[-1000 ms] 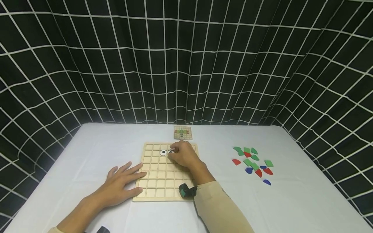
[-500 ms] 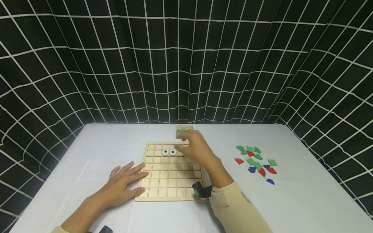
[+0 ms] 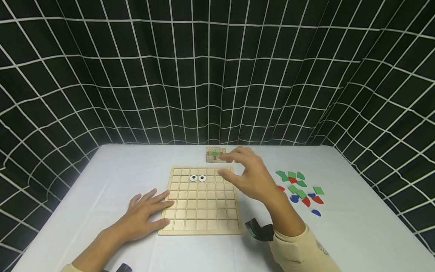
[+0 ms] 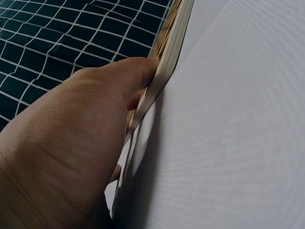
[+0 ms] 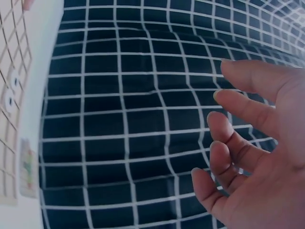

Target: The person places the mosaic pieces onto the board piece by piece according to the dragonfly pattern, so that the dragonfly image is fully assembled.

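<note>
Black, white-gridded cloth (image 3: 190, 75) is hung behind the white-clothed counter (image 3: 102, 173). Mid-counter, the pale wooden gridded board (image 3: 200, 213) is touched by the left hand (image 3: 142, 215), fingers spread; the right hand (image 3: 255, 173) is raised at its far right, thumb and fingers parted, the small printed card (image 3: 214, 154) partly covered.

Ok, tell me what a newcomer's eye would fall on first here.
First, two eye discs sit side by side near the far edge of the wooden grid board. Red, green and blue pieces lie scattered to its right, and a white-gridded black curtain hangs behind.
</note>
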`<state>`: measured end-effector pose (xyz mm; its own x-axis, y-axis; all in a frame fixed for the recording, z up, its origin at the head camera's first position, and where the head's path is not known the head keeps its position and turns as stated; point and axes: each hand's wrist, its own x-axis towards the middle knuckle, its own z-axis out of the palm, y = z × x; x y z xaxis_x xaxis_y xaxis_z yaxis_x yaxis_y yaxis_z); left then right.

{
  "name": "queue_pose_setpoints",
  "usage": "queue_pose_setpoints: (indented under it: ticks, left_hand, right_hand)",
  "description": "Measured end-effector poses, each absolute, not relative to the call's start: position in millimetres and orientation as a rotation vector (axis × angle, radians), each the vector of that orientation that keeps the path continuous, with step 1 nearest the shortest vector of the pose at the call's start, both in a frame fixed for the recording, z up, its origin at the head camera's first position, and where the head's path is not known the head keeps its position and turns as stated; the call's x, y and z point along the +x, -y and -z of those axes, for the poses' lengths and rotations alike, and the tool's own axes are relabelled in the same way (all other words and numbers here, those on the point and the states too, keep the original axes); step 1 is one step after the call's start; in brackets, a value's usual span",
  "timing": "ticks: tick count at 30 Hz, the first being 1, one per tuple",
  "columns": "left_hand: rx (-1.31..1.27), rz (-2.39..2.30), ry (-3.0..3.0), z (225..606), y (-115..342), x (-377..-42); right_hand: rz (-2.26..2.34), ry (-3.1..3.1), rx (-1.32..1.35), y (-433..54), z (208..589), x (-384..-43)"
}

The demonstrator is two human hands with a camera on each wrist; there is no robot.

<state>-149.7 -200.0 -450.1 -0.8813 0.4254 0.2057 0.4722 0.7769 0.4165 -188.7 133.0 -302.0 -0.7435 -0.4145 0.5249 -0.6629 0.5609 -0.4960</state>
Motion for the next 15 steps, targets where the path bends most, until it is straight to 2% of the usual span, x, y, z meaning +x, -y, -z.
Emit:
queue_pose_setpoints:
  ticks: [9,15]
  left_hand:
    - [-0.723,0.718,2.865,449.4,198.6,-148.7]
    - [-0.721,0.707,2.868,448.5,198.9,-148.8]
  right_hand:
    - [-0.998,2.228,0.895,-180.9,291.8,-188.0]
    - [-0.954,2.243,0.809,-211.4,293.7,-196.3]
